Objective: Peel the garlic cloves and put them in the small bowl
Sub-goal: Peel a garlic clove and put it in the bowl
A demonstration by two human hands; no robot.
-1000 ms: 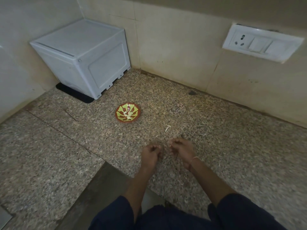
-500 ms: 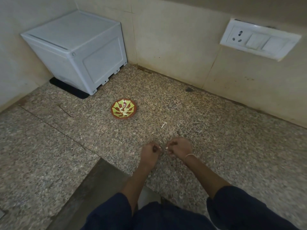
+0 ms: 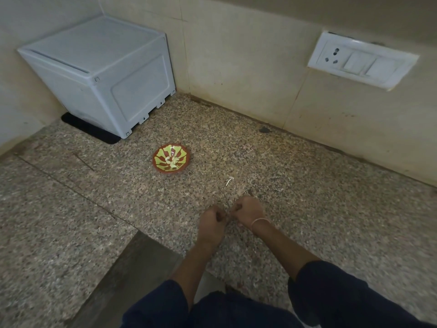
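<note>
A small red bowl (image 3: 172, 159) with a yellow-green pattern sits on the speckled granite counter (image 3: 307, 209) and holds several pale peeled garlic cloves (image 3: 172, 160). Nearer to me, my left hand (image 3: 211, 223) and my right hand (image 3: 248, 211) are close together just above the counter, fingers curled. They pinch something small between them, a garlic clove that the fingers almost wholly hide. A thin band circles my right wrist.
A grey-white plastic box (image 3: 101, 74) stands on a black mat in the back left corner. A scrap of garlic skin (image 3: 229, 180) lies beyond my hands. A white socket and switch plate (image 3: 361, 60) is on the tiled wall. The counter's cut-out edge (image 3: 142, 233) lies at my left.
My hands have drawn closer together until they nearly touch. The view shifted a little; the bowl and box stay where they were.
</note>
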